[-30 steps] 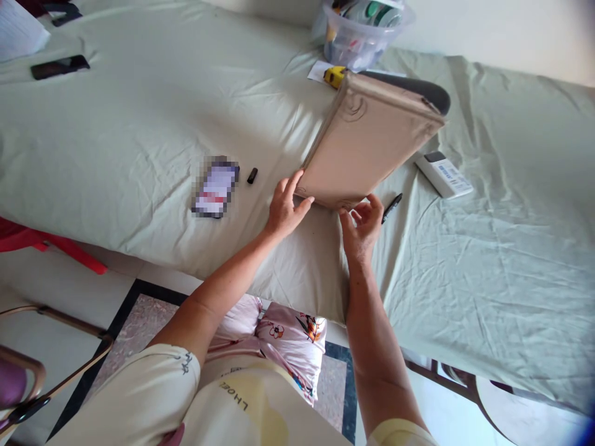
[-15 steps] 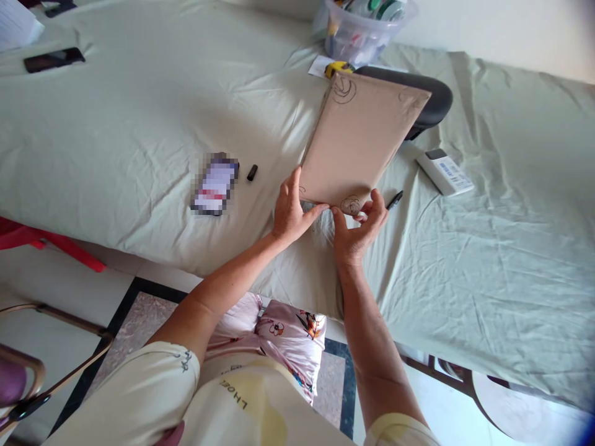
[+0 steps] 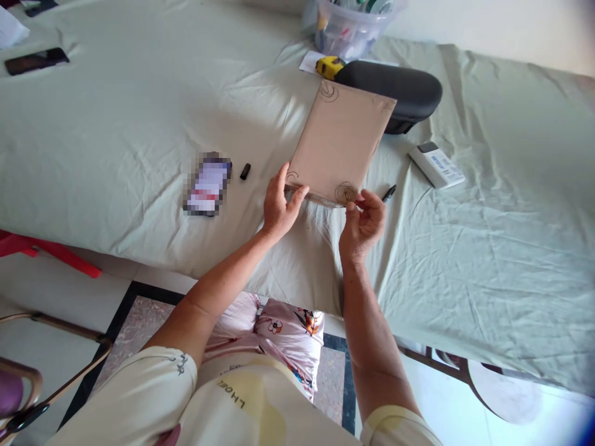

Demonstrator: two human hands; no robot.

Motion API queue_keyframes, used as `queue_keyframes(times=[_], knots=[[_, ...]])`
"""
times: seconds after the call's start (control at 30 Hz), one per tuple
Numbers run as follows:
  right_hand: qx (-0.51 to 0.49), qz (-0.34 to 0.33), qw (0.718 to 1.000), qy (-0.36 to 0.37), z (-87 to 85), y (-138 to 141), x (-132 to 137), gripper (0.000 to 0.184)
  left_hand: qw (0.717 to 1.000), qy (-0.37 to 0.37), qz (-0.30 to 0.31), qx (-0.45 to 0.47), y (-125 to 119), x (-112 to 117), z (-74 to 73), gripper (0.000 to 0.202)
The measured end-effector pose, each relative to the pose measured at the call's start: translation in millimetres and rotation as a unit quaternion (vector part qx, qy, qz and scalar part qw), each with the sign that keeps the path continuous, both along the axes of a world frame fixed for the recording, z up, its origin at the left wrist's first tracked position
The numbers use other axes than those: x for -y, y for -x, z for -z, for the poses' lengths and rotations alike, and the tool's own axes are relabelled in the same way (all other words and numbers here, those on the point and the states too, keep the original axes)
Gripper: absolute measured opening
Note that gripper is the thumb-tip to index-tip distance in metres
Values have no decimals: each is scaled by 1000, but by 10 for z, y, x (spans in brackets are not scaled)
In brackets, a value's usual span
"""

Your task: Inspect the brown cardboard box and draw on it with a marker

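Note:
A beige board (image 3: 339, 145) with swirl drawings in its corners lies tilted on the pale green cloth (image 3: 139, 111). My left hand (image 3: 277, 207) holds its near left corner, thumb on top. My right hand (image 3: 362, 223) pinches the near right corner by a drawn swirl. A black pen (image 3: 388, 193) lies just right of my right hand. The pen's black cap (image 3: 245, 171) lies left of the board.
A phone (image 3: 207, 184) lies left of the cap. Behind the board are a black case (image 3: 393, 90), a yellow tape measure (image 3: 328, 67) and a clear tub of supplies (image 3: 348, 28). A white remote (image 3: 436, 164) lies to the right. Another dark phone (image 3: 36, 60) is far left.
The board has come down from a steep tilt to lie nearly flat on the cloth, uncovering the black case behind it. Both hands kept hold of its near edge.

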State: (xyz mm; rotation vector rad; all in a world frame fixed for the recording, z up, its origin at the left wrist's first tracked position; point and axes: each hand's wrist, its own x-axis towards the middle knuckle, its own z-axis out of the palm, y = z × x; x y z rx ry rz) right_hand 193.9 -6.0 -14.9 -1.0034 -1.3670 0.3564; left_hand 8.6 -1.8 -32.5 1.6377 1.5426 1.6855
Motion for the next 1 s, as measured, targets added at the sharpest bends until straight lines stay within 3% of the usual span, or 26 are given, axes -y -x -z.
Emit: queue_keyframes(times=[0.27, 0.37, 0.6, 0.7, 0.83, 1.0], knots=[[72, -62, 995, -24, -140, 38, 181, 23, 996, 10, 3, 92, 79, 5, -86, 81], [121, -103, 987, -30, -145, 123, 257, 23, 998, -1, 3, 64, 84, 4, -119, 83], [179, -169, 969, -15, -102, 235, 292, 46, 997, -41, 37, -59, -13, 105, -153, 70], [198, -151, 969, -8, -84, 218, 266, 45, 994, -48, 45, -92, -12, 134, -170, 78], [198, -125, 972, 3, -48, 148, 201, 47, 994, -44, 41, -88, 23, 135, -208, 71], [201, -13, 977, 69, -14, -94, 67, 49, 993, -55, 61, -86, 79, 118, -229, 67]])
